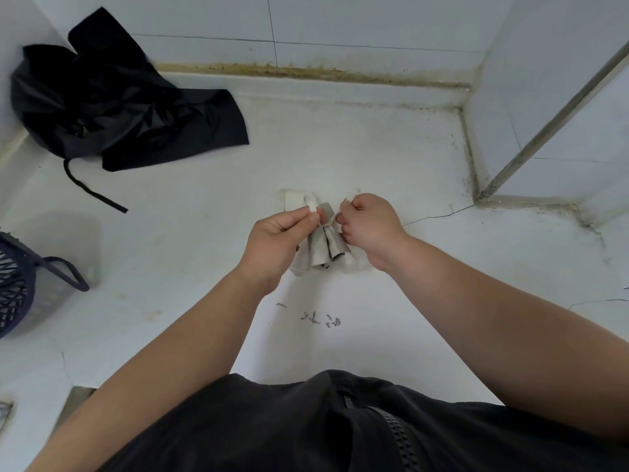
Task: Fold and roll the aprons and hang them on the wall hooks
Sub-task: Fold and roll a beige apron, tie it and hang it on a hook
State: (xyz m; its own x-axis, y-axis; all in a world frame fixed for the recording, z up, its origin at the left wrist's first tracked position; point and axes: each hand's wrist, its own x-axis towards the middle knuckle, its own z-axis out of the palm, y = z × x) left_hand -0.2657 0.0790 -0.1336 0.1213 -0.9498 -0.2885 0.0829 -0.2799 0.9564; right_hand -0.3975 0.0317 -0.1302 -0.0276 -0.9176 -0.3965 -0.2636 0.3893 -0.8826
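At the far left edge a dark basket (15, 284) sits on the white surface (190, 253). Behind it, in the corner, a black apron (112, 107) lies in a loose heap, one strap (92, 189) trailing toward the open middle. That one looks unfolded and not yet dealt with. Near the centre, the left hand (275, 240) pinches one end of a pale tie (311, 206) between thumb and fingertips. The rolled apron (326, 247), pale and grey, lies on the surface between the two hands, cinched at its waist by that tie. The right hand (371, 226) has its fingers curled in close to the knot and seems to pinch the other end, though the contact itself is partly hidden. The cloth looks light, soft and limp. The roll would probably loosen if lifted by its body, so the tie or its loop is the likely place to take hold for hanging. Further right, the surface meets a grimy tiled wall (493, 107) and a slanted metal rail (551, 120), which close that side in. The freest room lies in front of and to the left of the roll. No hooks are in view.
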